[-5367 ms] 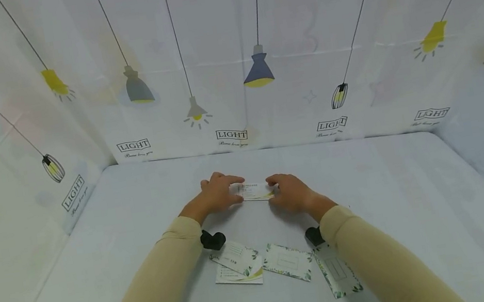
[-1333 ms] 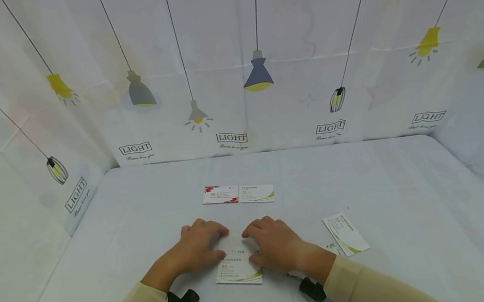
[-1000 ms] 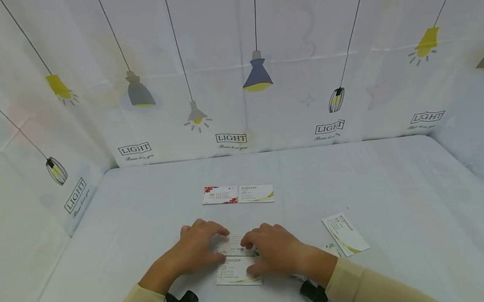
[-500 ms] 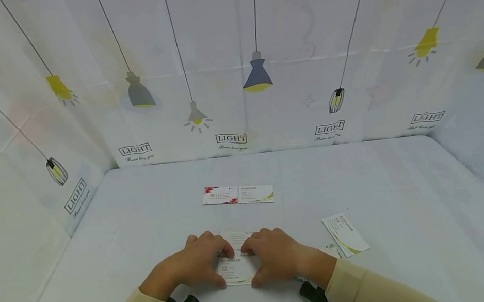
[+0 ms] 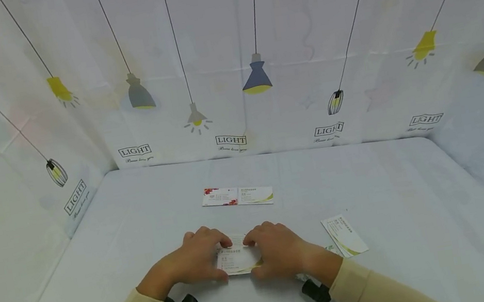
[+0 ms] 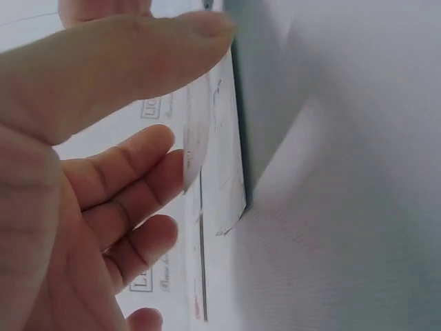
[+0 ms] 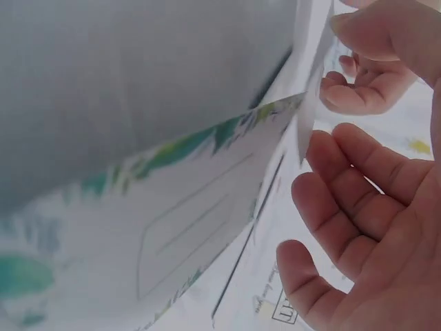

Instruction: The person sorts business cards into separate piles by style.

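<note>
Business card with a green-yellow swoosh sits between a person's two hands, in the near half of a white tabletop. The left hand at nine o'clock and the right hand at three pinch its ends between thumb and fingers; whether it is off the surface cannot be told. A second card peeks out at twelve o'clock, just beyond it.

Uneven pressure from the two thumbs could skew the pair or let one thin sheet slide free, and a careless sweep of the right forearm could scatter the leaf-bordered card beside it.

Well apart at twelve o'clock, a red-floral card adjoins a swoosh-marked card; another slanted card lies at three. White sheeting, printed with pendant lamps and the word "LIGHT," walls the room from ten o'clock to two.
</note>
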Available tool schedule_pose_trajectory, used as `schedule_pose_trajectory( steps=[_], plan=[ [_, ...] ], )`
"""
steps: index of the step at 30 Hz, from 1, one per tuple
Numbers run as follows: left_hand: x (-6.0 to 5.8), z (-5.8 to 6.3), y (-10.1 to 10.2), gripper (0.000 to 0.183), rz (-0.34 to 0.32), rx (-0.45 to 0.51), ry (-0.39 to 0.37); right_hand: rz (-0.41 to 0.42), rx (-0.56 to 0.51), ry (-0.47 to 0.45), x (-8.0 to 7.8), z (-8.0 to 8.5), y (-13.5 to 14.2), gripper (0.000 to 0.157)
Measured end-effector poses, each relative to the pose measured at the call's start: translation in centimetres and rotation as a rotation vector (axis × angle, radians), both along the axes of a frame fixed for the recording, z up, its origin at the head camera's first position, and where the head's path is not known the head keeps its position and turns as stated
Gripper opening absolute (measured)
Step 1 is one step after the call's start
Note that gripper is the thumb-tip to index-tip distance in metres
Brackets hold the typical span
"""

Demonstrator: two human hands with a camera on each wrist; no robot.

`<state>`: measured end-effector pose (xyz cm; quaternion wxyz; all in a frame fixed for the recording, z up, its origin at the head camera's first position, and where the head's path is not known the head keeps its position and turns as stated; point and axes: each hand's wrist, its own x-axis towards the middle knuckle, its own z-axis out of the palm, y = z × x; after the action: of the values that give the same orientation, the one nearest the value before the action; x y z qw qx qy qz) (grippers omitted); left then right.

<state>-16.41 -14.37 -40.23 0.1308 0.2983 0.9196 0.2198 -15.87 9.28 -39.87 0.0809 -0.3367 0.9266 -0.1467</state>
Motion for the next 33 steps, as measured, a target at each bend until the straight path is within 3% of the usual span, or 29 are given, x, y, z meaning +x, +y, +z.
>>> schedule_pose_trajectory(
  steps=[6, 12, 18, 23, 28, 33],
  plan=[
    [-0.4, 0.3, -0.2, 0.045, 0.026, 0.081, 0.028, -0.035, -0.050, -0.024, -0.3, 0.4, 0.6, 0.057],
    [-1.0, 0.5, -0.1, 0.047, 0.095, 0.129, 0.051, -0.146, -0.113, -0.053, -0.9, 0.4, 1.5, 0.060],
    [-2.2, 0.5, 0.6, 0.051, 0.159, 0.154, 0.114, -0.227, -0.157, 0.025, -1.6, 0.5, 2.5, 0.057],
    [-4.2, 0.5, 1.6, 0.053, 0.166, 0.136, 0.192, -0.253, -0.120, 0.134, -2.6, 0.7, 3.2, 0.056],
    [-7.1, 0.7, 3.0, 0.050, 0.176, 0.115, 0.208, -0.272, -0.053, 0.233, -4.9, 0.5, 3.9, 0.053],
    [-10.0, 0.7, 4.6, 0.049, 0.202, 0.056, 0.199, -0.322, -0.006, 0.241, -7.4, 0.1, 4.4, 0.052]
  ],
)
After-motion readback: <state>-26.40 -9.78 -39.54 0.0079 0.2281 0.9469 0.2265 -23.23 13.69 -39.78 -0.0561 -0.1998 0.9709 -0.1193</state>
